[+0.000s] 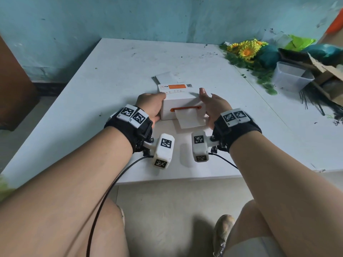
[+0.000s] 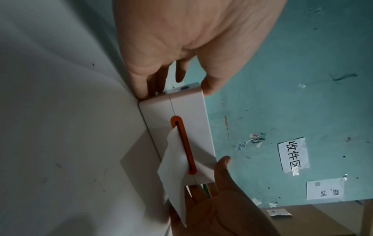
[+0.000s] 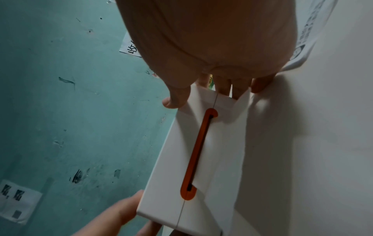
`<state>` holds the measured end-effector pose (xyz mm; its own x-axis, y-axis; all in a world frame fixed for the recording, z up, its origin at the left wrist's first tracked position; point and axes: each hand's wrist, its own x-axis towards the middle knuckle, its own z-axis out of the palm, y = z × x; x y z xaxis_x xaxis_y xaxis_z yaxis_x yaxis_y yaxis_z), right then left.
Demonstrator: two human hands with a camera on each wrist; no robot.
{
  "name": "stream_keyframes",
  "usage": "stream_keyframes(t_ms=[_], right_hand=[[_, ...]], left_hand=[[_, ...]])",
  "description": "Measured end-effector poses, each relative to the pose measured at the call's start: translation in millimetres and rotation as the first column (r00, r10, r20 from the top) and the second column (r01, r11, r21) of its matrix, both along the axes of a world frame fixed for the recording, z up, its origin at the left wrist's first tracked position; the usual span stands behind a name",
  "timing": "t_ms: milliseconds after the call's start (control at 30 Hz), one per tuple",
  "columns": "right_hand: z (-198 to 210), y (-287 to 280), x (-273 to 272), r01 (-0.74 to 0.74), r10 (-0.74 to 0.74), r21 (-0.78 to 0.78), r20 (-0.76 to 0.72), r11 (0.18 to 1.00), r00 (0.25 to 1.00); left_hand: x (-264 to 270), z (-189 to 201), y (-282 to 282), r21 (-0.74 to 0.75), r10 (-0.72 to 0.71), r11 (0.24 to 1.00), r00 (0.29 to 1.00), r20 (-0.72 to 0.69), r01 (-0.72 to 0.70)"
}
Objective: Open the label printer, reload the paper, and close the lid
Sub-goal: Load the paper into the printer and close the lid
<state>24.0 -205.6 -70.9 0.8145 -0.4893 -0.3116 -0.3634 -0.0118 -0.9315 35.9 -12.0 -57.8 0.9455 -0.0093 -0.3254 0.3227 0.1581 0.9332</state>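
Label printer (image 1: pixel 167 115) lid (image 1: pixel 178 98) down, paper (image 1: pixel 188 120) out of the slot (image 1: pixel 185 109).
Left hand (image 1: pixel 150 106) clasps one end, thumb on top; right hand (image 1: pixel 213 106) lies flat-fingered against the other. Fits pre-opening or just-closed.

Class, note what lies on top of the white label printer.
An orange-and-white sticker with a QR code lies on the label printer; thumbs of the left hand and right hand touch its top edges. The lid is shut, hiding the inside.
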Motion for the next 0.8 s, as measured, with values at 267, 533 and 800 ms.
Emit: stream_keyframes(t_ms=[267, 533, 800], right_hand=[[-6, -4, -6, -0.135, 0.133, 0.050, 0.050, 0.990, 0.990], [12, -2, -8, -0.083, 0.090, 0.086, -0.085, 0.993, 0.992], [7, -6, -15, -0.042, 0.056, 0.260, -0.045, 0.965, 0.997]], left_hand=[[-3, -4, 7, -0.063, 0.017, 0.998, 0.998, -0.053, -0.020], [-3, 0, 8, -0.029, 0.048, 0.998, 0.996, -0.072, -0.050], [-4, -10, 12, -0.090, 0.065, 0.993, 0.993, -0.096, -0.074]])
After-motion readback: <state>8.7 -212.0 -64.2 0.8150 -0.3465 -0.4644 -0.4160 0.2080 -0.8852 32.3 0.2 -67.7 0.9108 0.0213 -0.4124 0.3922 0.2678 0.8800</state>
